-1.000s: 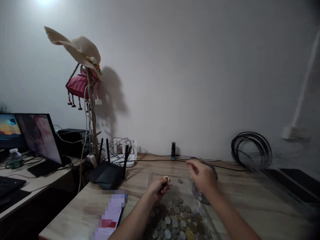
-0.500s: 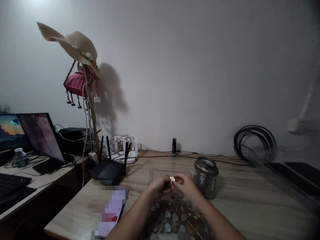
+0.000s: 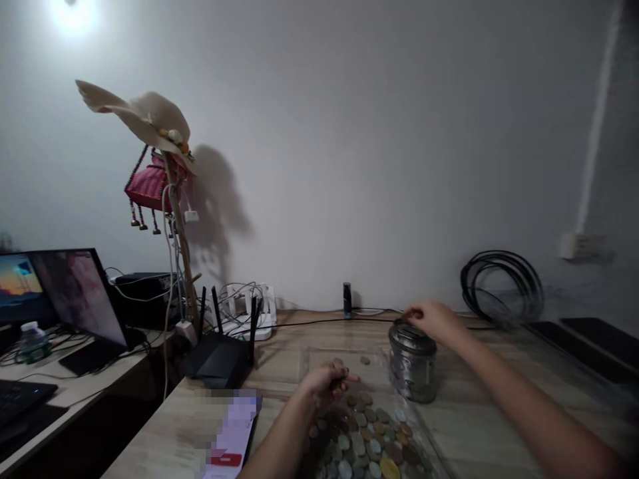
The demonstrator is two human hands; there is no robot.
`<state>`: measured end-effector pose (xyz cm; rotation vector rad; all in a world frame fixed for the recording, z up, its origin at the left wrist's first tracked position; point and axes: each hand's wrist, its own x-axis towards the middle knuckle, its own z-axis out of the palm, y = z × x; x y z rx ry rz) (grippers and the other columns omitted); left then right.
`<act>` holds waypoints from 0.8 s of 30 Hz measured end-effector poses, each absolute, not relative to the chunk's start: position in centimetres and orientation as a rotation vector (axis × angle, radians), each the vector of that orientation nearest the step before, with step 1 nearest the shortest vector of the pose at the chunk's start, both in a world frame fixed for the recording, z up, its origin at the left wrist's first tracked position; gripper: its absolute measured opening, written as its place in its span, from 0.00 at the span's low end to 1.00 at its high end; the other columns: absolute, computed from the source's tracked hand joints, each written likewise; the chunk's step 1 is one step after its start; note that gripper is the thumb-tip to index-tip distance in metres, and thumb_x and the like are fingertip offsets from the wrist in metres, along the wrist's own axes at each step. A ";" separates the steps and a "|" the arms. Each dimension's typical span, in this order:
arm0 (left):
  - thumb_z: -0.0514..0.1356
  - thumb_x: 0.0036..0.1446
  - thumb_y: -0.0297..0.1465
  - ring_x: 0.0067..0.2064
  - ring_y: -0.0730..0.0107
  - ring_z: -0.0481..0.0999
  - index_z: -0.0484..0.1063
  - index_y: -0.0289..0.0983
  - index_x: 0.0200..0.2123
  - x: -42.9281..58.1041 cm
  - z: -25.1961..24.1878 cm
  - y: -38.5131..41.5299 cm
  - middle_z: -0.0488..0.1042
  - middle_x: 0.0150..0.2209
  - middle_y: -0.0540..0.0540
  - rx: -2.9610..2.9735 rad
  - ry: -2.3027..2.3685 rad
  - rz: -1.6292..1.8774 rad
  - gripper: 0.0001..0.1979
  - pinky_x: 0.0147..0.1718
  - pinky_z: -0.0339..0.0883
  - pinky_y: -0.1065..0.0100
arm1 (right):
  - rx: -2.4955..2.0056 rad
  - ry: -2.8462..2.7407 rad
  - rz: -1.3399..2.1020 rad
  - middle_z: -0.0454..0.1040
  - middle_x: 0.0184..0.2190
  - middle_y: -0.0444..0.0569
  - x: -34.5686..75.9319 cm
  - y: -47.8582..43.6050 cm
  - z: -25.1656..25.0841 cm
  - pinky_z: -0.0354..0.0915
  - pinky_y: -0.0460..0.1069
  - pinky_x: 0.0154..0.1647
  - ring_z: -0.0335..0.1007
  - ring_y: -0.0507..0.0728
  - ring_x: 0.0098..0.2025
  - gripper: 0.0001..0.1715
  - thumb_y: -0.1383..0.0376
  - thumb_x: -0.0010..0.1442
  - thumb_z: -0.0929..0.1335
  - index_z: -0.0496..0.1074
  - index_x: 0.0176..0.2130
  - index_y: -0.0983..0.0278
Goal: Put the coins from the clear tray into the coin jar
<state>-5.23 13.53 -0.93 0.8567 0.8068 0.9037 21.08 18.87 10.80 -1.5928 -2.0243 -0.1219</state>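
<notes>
Landmark: the jar (image 3: 412, 362) is standing upright on the wooden table (image 3: 499, 406), its open mouth facing up.
Right hand: the right hand (image 3: 433, 318) is hovering right over the jar's mouth with its fingertips pinched together; whatever they are pinching is too small and blurred to tell.
Left hand: the left hand (image 3: 324, 384) is resting to the left of the jar, near it, fingers curled in; it seems to be gripping some coins, though I cannot tell for sure.
Coins: the coin pile (image 3: 367, 442) is lying in front of the jar and to its left, just below the left hand, with one stray coin (image 3: 365, 360) sitting apart, left of the jar.
Router: the black router (image 3: 218, 349) is standing well to the left of the jar.
Cable coil: the black cable coil (image 3: 502, 286) is leaning against the wall behind the jar, to its right.
</notes>
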 end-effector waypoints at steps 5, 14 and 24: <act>0.57 0.45 0.27 0.14 0.85 0.58 0.58 0.35 0.25 -5.2 -0.1 12.8 0.73 0.24 0.47 0.885 0.844 0.937 0.07 0.12 0.36 0.78 | -1.819 -2.201 -0.230 0.75 0.29 0.47 20.1 18.6 11.4 0.53 0.44 0.24 0.68 0.53 0.31 0.13 0.68 0.43 0.63 0.74 0.30 0.60; 0.59 0.43 0.33 0.12 0.87 0.51 0.60 0.35 0.26 -5.5 0.0 12.6 0.61 0.16 0.56 0.902 0.872 0.999 0.10 0.13 0.30 0.78 | -1.949 -2.199 -0.376 0.74 0.32 0.53 19.4 17.6 12.0 0.56 0.47 0.27 0.69 0.58 0.34 0.14 0.71 0.43 0.63 0.74 0.30 0.62; 0.55 0.41 0.31 0.14 0.84 0.56 0.61 0.35 0.28 -5.2 -0.2 12.9 0.62 0.19 0.54 0.874 0.891 0.996 0.08 0.13 0.32 0.77 | -1.131 -2.292 0.217 0.74 0.26 0.46 10.1 14.0 4.6 0.56 0.45 0.27 0.65 0.52 0.27 0.13 0.59 0.49 0.63 0.73 0.30 0.63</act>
